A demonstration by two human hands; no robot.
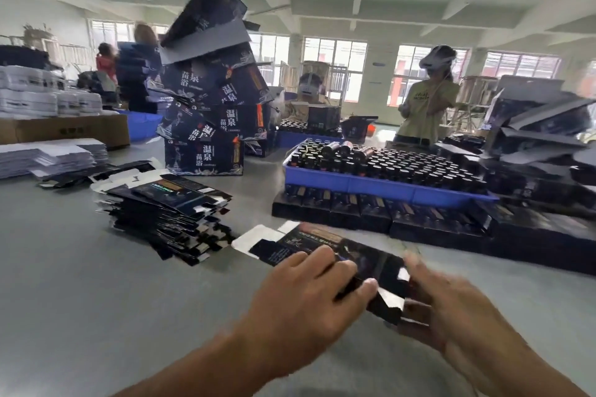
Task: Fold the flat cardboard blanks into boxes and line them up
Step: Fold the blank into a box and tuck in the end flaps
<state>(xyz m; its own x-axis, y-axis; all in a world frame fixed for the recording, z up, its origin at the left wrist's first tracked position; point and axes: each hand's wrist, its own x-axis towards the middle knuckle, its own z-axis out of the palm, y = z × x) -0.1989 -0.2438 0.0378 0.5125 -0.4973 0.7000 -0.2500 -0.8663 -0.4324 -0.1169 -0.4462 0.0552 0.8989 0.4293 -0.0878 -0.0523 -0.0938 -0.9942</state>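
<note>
Head view, item: one flat blank (325,251) just above the grey surface (80,267), my left hand (309,293) pinching its near edge, right hand (451,309) blurred, grip unclear; I'd squeeze opposite creases squarely.

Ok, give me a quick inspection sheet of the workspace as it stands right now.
Surface: grey table, bare in the foreground.
Job's things: one flat blank in hand; stack of blanks to its left; row of finished boxes beyond.
Clutter: blue tray of bottles resting on the boxes; leaning tower of cartons; white stacks.
Grippers: left hand fingers lie on the blank; right hand at its end, blurred.
Cables: nothing seen.
Surroundings: other people at work behind.
</note>
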